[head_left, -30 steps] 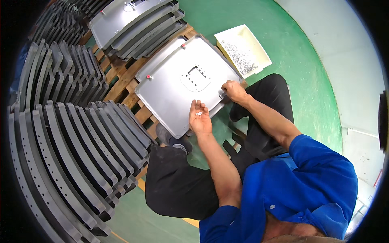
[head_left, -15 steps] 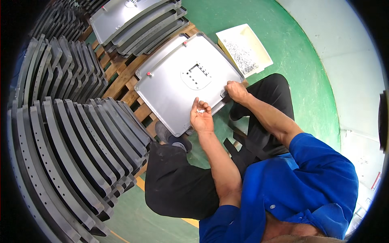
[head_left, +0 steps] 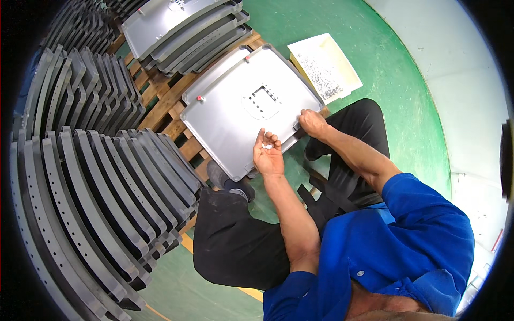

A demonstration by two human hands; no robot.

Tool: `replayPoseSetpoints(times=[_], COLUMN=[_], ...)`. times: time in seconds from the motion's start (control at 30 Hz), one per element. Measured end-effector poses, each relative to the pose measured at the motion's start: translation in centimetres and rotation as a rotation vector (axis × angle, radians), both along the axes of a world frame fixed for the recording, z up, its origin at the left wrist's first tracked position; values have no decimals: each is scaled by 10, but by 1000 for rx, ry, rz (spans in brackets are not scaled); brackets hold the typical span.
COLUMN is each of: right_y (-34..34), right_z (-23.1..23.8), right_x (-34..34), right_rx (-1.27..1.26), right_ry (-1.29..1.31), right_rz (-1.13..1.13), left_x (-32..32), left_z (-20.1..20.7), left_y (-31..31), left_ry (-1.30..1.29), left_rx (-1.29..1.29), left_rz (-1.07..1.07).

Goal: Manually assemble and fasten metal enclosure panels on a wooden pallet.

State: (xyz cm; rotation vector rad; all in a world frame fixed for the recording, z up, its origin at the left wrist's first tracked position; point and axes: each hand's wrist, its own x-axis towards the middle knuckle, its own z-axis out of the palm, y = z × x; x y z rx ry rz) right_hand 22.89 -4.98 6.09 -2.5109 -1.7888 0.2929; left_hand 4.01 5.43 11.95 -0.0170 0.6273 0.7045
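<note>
A grey metal panel with turned-up edges lies before me, a cut-out plate area with holes in its middle. Two small red pieces, one red piece and another red piece, sit along its far left edge. My left hand is palm up over the near edge, its fingers curled around several small white pieces. At the panel's right near edge, beside a small dark bracket, my right hand is closed with fingertips pressed together; what they pinch is hidden.
A cream bin of small dark and white parts stands on the green floor beyond the panel. Wooden pallet slats show under the panels. Stacked grey panels fill the left; another panel stack stands at the back.
Both hands keep nearly the same place and grip. The whole picture has shifted very slightly; nothing has been taken up or let go that I can see.
</note>
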Motion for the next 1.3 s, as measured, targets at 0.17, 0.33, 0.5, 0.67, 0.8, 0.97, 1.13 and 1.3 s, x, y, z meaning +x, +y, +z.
replayPoseSetpoints(times=[0.17, 0.33, 0.5, 0.67, 0.8, 0.97, 1.13, 1.3], right_y=[2, 7, 10, 8, 5, 7, 6, 9], right_z=[2, 5, 8, 6, 2, 3, 1, 7], right_x=[-3, -2, 1, 1, 5, 4, 3, 4], right_rx=[8, -119, -182, -102, -109, -99, -73, -95], right_ry=[-14, -72, -113, -119, -96, -81, -91, -69], right_rz=[36, 125, 173, 176, 154, 176, 226, 173], left_x=[-3, 0, -1, -4, -2, -5, -2, -2], left_z=[0, 3, 10, 7, 5, 5, 13, 20], left_y=[2, 1, 1, 0, 0, 1, 3, 2], left_ry=[7, 9, 10, 5, -13, -22, -54, -126], left_rx=[0, 30, 69, 83, 87, 86, 72, 78], left_rz=[-7, -32, -34, -24, -30, -24, -29, -12])
